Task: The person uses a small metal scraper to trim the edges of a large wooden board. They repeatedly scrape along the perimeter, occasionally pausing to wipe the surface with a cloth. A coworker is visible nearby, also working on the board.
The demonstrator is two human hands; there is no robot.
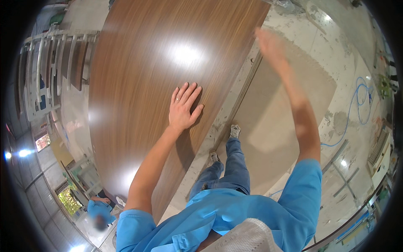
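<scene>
A large brown wood-grain panel [134, 80] stretches out in front of me and to my left, its glossy face catching bright lamp reflections. Flat on that face lies my left hand [184, 110], fingers spread, a ring on one of them. My right hand [272, 48] is raised by the panel's far right edge, smeared by motion. Whether it touches the edge, and how its fingers are set, I cannot make out; no held object shows in it.
A beige board [289, 101] lies beside the panel on my right. Farther right, a blue hose [349, 119] curls over the stained floor near crossed metal bars [346, 182]. At left stand a white rack [50, 63] and, lower down, another person [100, 208] in a blue shirt.
</scene>
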